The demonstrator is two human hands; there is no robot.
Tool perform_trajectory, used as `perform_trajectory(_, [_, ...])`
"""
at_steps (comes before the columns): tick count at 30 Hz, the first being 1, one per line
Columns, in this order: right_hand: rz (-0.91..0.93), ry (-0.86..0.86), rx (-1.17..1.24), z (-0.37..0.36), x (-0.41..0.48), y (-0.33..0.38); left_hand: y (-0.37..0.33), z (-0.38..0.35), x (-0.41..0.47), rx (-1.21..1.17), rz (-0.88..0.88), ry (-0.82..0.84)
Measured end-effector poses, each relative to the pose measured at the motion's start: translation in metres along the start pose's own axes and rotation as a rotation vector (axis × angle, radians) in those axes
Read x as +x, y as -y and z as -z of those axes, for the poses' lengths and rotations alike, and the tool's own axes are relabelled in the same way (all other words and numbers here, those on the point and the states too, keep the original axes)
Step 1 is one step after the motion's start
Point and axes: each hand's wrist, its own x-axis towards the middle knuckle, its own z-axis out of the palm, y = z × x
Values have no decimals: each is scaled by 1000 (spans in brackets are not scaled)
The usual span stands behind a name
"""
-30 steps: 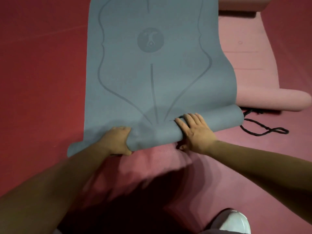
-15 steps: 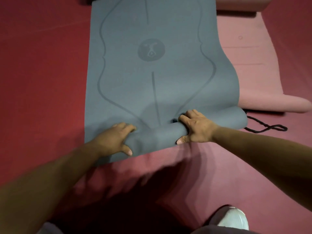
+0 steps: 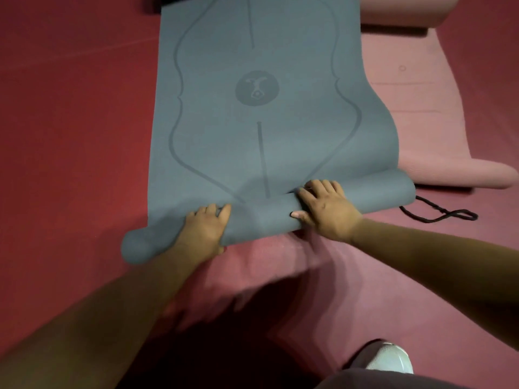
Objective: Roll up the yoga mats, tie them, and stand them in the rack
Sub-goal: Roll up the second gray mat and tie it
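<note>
mat: blue-grey mat (image 3: pixel 261 136) flat on the red floor (image 3: pixel 70 122), running away from the person, near end rolled up
print: outline curves, a centre line and 1 round logo on the top face
roll (image 3: pixel 261 217): lies across the near end, slanted, left end nearer the person and sticking out past the mat's left edge; right end sits higher in the view
left hand (image 3: pixel 206 228): clamped on the roll left of centre, fingers curled over the top, thumb on the near side
right hand (image 3: pixel 327 209): clamped on the roll right of centre, fingers over the top touching the flat part, thumb pressed on the near face
hands: apart, a stretch of roll between them
pink mat (image 3: pixel 438 116): just right of the blue-grey mat, partly under its edge, near end also rolled
black cord (image 3: pixel 438 216): looped on the floor, beside the roll's right end, in front of the pink mat
shoe (image 3: pixel 390 357): white, bottom right corner, on the floor
</note>
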Motion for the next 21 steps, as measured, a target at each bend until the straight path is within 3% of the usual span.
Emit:
perform_trajectory(3, [64,60,-149,-9,-10,6,14,15,6,-160,-94,158])
perform_trajectory(6, [158,105,-125,-18,-21,13,27,18,-9,-473,-190,501])
perform_trajectory(8, [243,47,-49,-27,-41,24,25,9,-26,-456,-262,669])
perform_trajectory(10, [312,3,15,-33,-60,30,17,-1,-43,-398,-267,731])
perform_trajectory(12, [340,28,49,-32,-61,26,10,-4,-49,-376,-261,708])
perform_trajectory(17, [291,329,196,-18,-32,17,13,17,-46,-195,-306,465])
perform_trajectory(21, [256,431,292,-10,-15,14,-23,12,-82,-113,-179,322])
